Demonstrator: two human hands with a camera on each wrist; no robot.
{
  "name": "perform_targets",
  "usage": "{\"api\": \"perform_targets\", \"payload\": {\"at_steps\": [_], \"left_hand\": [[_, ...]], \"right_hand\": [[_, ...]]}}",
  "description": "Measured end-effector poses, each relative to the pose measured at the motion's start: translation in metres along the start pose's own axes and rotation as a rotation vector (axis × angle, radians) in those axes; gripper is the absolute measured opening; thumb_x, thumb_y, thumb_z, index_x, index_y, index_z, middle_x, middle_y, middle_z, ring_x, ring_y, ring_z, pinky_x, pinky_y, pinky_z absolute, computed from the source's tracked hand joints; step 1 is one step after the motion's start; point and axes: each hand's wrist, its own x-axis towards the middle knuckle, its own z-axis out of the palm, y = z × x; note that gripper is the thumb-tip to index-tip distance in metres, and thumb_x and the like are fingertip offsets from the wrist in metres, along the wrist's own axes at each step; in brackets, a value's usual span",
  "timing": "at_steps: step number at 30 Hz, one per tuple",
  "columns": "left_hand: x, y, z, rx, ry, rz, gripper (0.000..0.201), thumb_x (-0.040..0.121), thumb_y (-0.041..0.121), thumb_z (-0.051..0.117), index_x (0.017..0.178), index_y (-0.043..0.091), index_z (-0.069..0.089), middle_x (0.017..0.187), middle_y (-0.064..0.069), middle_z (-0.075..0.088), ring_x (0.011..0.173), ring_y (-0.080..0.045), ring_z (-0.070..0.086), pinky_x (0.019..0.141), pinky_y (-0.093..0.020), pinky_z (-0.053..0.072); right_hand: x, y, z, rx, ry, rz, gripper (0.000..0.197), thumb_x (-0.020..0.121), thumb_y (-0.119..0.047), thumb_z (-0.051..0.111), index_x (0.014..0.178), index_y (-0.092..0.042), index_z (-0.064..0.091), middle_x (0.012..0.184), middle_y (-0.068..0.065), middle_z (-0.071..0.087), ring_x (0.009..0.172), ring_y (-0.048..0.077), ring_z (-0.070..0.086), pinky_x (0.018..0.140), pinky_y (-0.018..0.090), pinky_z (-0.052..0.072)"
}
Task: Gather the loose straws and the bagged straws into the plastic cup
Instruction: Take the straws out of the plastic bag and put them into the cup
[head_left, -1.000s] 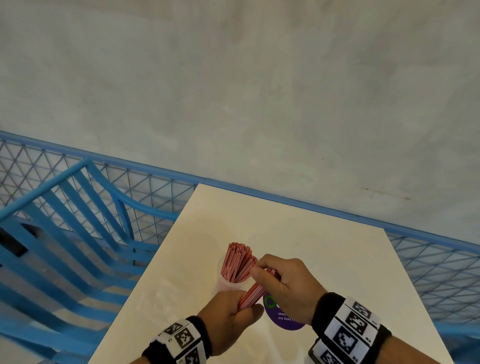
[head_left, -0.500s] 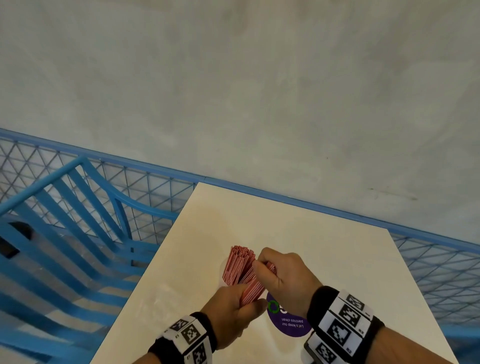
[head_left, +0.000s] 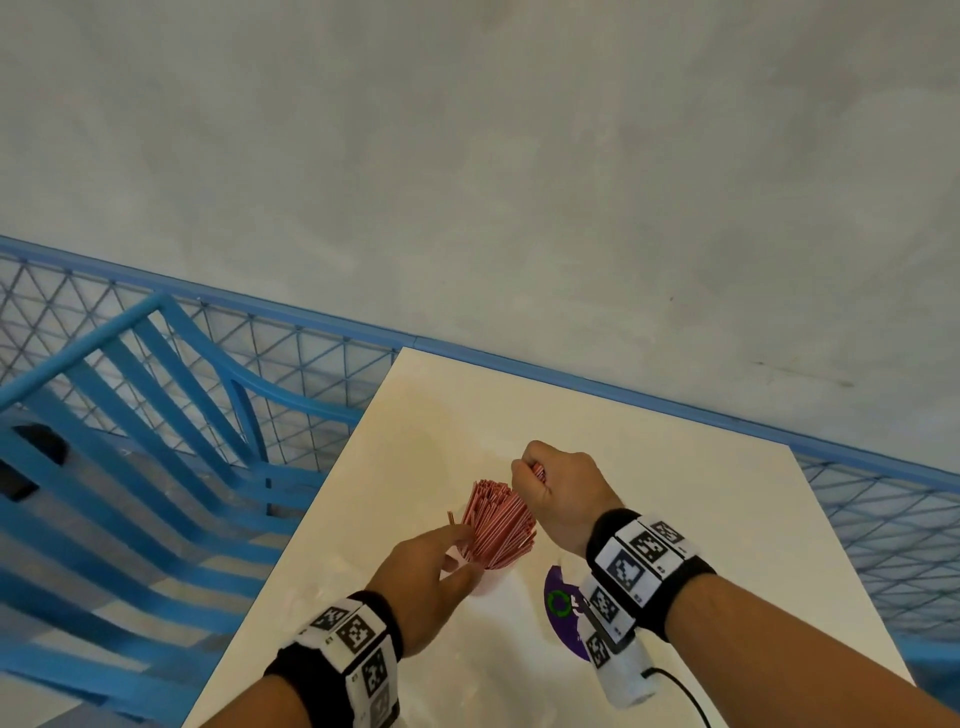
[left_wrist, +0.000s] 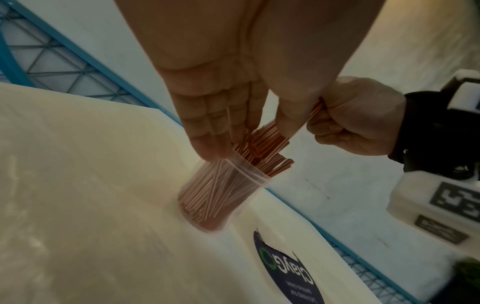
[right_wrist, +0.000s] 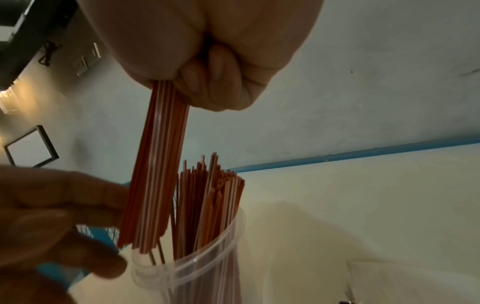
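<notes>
A clear plastic cup stands on the cream table, packed with upright red-and-white straws. My right hand is fisted round the top end of a further bundle of straws. The bundle hangs steeply, its lower ends at the cup's rim on the left side. My left hand sits left of the cup, its straight fingers touching the bundle's side and the thumb opposite. The cup's lower part is hidden in the head view.
A round purple sticker lies on the table just right of the cup. A blue slatted chair stands left of the table, and a blue mesh fence runs behind it below a grey wall.
My right hand lifted the bundle up and over the cup and turned it steep. My left hand let go of the bundle's lower end and now touches it with straight fingers.
</notes>
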Motion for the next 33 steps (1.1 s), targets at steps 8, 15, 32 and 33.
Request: {"api": "perform_targets", "payload": {"at_steps": [8,15,32,33], "left_hand": [[0.008,-0.006,0.002,-0.007,0.16,-0.017,0.032,0.095,0.011,0.044,0.122,0.022,0.056,0.114,0.01,0.06,0.098,-0.005,0.056,0.076,-0.004,0.04],[0.003,-0.014,-0.006,0.025,0.174,-0.057,0.022,0.093,0.012,0.05,0.108,0.021,0.063,0.096,0.012,0.063,0.089,-0.003,0.059,0.079,-0.011,0.046],[-0.012,-0.016,-0.011,0.12,0.153,-0.157,0.021,0.095,0.019,0.051,0.113,0.022,0.062,0.103,0.01,0.063,0.089,-0.007,0.058,0.079,-0.013,0.045],[-0.013,-0.016,-0.013,0.138,0.14,-0.156,0.022,0.095,0.019,0.051,0.114,0.022,0.062,0.106,0.009,0.064,0.09,-0.008,0.058,0.08,-0.014,0.046]], "right_hand": [[0.002,-0.01,0.015,-0.249,-0.07,0.026,0.028,0.097,-0.044,0.034,0.09,-0.021,0.048,0.074,0.004,0.059,0.068,0.023,0.055,0.059,0.029,0.042],[-0.005,-0.02,0.026,-0.486,-0.192,0.0,0.035,0.099,-0.044,0.029,0.107,-0.016,0.05,0.091,0.008,0.067,0.072,0.026,0.056,0.066,0.033,0.047],[-0.018,-0.032,0.03,-0.696,-0.306,-0.121,0.05,0.096,-0.057,0.021,0.123,-0.019,0.041,0.105,0.006,0.065,0.076,0.027,0.058,0.067,0.035,0.04],[-0.021,-0.034,0.026,-0.671,-0.283,-0.12,0.051,0.095,-0.059,0.021,0.124,-0.021,0.04,0.107,0.005,0.065,0.079,0.027,0.061,0.068,0.035,0.043]]}}
